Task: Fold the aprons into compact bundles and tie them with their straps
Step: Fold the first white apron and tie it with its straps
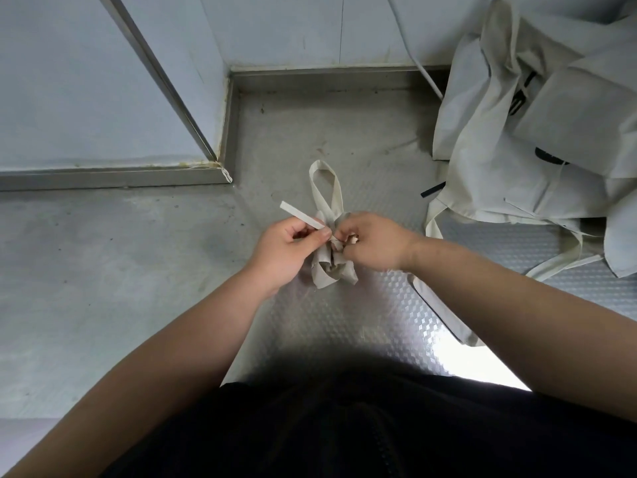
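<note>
A small cream apron bundle (pixel 331 270) lies on the metal table, partly hidden between my hands. One strap loop (pixel 325 184) stretches away from it toward the wall. My left hand (pixel 286 250) pinches a flat strap end (pixel 301 215) that sticks out up and to the left. My right hand (pixel 372 241) grips the strap at the knot on top of the bundle, fingers curled. The knot itself is mostly covered by my fingers.
A heap of loose cream aprons (pixel 537 132) fills the right back of the embossed steel table (pixel 344 326), with straps trailing toward me. A raised steel ledge (pixel 113 177) and wall panels border the left and back. My dark clothing is at the bottom.
</note>
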Demonstrator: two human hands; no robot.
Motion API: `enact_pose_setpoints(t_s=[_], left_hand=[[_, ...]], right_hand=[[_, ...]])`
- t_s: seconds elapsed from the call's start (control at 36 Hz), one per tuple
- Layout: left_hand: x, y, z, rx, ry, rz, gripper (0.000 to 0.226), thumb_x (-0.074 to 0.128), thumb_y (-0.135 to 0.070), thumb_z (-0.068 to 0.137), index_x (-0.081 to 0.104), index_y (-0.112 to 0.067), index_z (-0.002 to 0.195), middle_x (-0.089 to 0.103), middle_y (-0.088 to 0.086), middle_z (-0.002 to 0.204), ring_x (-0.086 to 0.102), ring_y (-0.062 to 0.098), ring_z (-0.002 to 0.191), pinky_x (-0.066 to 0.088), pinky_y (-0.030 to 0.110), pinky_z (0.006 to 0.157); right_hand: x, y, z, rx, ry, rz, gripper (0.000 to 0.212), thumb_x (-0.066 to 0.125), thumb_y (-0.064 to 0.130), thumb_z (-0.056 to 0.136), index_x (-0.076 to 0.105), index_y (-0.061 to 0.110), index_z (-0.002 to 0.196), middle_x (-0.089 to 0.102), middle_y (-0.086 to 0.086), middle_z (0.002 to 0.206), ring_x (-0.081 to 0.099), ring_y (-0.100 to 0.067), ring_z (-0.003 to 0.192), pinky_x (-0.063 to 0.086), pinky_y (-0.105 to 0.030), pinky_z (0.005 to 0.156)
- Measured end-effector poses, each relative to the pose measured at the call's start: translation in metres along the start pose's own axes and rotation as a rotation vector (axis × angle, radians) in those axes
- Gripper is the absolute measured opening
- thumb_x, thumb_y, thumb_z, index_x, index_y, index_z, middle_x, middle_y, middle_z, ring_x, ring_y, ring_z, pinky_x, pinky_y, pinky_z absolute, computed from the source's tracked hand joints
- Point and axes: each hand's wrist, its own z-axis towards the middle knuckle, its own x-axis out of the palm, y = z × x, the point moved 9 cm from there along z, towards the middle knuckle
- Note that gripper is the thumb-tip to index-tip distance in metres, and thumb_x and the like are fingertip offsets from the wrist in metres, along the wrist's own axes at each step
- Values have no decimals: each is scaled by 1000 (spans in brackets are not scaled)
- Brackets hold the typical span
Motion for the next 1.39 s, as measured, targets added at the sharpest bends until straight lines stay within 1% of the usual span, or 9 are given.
enact_pose_setpoints(t_s=[0.25,0.56,0.69,0.78,0.89,1.03,1.11,1.22,1.39], left_hand=[[3,1,1,-30,25,-14,16,58,-8,91,64,-17,80,58,-3,70,52,-3,60,42,13,63],[4,0,2,6,-4,46,19,56,-9,93,63,-20,79,62,-9,69,55,-3,62,44,15,65],[10,1,-2,39,-31,122,16,57,-17,93,63,-28,82,67,7,88,60,13,79,48,33,80],[18,-8,-3,109,-23,193,15,56,-16,93,61,-25,82,63,7,94,57,7,76,46,22,75],[19,-15,1,159,-49,273,8,57,-15,92,63,-13,88,59,12,94,56,17,81,48,30,77],[11,-14,-2,230,-119,354,9,55,-15,93,63,-12,93,59,2,92,53,11,79,39,11,70],[9,-10,-7,256,-140,364,8,53,-16,95,60,-14,92,57,1,88,51,8,75,37,10,68],[3,-7,-15,299,-171,391,10,48,-27,92,54,-22,86,53,-3,83,49,6,72,36,11,67],[-7,1,-32,254,-171,378,9,50,-16,96,55,-16,89,55,-3,83,52,-6,72,37,7,67]], right_hand=[[-10,7,-9,-346,-360,-117,22,60,-2,70,76,2,84,65,-12,76,53,-12,78,31,8,75],[-1,-4,2,13,-65,148,19,51,-5,83,63,9,85,58,-5,89,53,-16,84,39,-12,61],[-1,-16,5,145,13,138,19,58,1,84,56,10,68,51,0,68,43,-11,62,33,-17,49],[5,-19,2,187,100,174,37,68,3,78,42,15,54,43,7,51,39,-6,50,28,-18,48],[5,-17,1,154,-13,85,40,74,25,78,44,17,54,46,6,53,43,-7,51,33,-19,50],[0,-23,-8,63,-172,243,29,69,22,85,52,17,62,45,10,57,39,-2,49,31,-11,47],[1,-25,-11,52,-195,271,20,62,19,90,66,1,82,56,0,65,48,-11,58,41,-24,60],[1,-13,-14,-21,-182,205,21,52,7,93,72,7,100,72,-10,94,64,-22,90,47,-32,83],[6,-7,-16,-28,-143,135,18,53,10,92,71,6,92,65,-3,77,54,-10,68,43,-25,70]])
